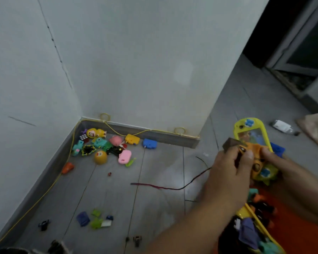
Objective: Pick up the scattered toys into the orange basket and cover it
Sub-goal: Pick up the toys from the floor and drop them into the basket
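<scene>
Both my hands are raised at the right over the orange basket [292, 230], which holds several toys. My right hand [275, 160] grips a yellow toy phone [251, 136] with orange buttons. My left hand [228, 171] pinches a small brown and orange toy [233, 145] next to the phone. A heap of scattered toys lies in the far corner: a yellow ball [100, 157], a pink toy [124, 156], a blue toy [149, 143], a yellow toy [132, 139]. Small purple and green pieces [94, 219] lie on the near floor.
A yellow cable [44, 193] runs along the baseboard. A dark red cord [165, 187] lies across the grey tiles. An orange toy [68, 167] sits by the left wall. A white packet [281, 126] and cloth [316, 129] lie at the right. Small black parts [43, 225] lie near the bottom edge.
</scene>
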`<state>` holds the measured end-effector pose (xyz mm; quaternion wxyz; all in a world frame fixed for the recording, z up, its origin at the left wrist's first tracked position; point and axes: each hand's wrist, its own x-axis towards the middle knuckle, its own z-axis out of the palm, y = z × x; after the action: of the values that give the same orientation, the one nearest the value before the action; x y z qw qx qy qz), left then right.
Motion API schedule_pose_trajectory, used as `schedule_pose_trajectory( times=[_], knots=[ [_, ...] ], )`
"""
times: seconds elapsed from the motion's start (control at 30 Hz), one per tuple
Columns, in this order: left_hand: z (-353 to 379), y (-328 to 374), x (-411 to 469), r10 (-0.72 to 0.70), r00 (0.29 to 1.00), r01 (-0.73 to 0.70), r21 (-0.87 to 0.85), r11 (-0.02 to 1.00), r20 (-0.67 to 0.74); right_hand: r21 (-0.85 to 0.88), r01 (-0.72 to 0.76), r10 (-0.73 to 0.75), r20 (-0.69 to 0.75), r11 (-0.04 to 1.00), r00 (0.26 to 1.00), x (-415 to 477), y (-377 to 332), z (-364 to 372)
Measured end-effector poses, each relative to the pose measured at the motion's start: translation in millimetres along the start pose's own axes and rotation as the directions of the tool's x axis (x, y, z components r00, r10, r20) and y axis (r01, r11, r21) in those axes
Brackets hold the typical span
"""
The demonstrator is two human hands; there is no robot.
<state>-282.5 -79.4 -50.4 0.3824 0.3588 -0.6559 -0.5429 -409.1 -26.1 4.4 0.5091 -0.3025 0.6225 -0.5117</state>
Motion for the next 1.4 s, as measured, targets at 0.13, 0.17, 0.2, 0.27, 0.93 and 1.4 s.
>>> schedule_pose_trajectory(
  times=[0.13, 0.17, 0.2, 0.27, 0.93, 1.4],
  knots=[
    [62, 7, -27, -0.019, 0.983, 0.026, -0.040, 0.999, 0.180, 0.131, -0.003, 0.021, -0.131, 0.991, 0.991, -44, 20, -55],
    [73, 4, -31, -0.004, 0.978, 0.014, -0.051, 0.999, 0.207, 0.136, 0.006, 0.015, -0.153, 0.991, 0.988, -51, 25, -66],
    [83, 3, -36, 0.007, 0.972, 0.006, -0.058, 0.998, 0.233, 0.136, 0.017, 0.007, -0.174, 0.991, 0.985, -57, 29, -77],
    [105, -2, -42, -0.002, 0.961, 0.019, -0.056, 0.998, 0.276, 0.136, 0.023, 0.008, -0.222, 0.990, 0.975, -69, 37, -98],
    [92, -34, -31, -0.424, 0.874, 0.452, -0.077, 0.889, 0.238, -0.281, -0.006, -0.024, -0.103, 0.960, 0.994, -45, 64, -141],
    [85, -52, 5, -0.494, 0.858, 0.510, -0.118, 0.852, 0.142, -0.299, -0.062, 0.020, -0.141, 0.952, 0.990, -32, 67, -137]
  ],
)
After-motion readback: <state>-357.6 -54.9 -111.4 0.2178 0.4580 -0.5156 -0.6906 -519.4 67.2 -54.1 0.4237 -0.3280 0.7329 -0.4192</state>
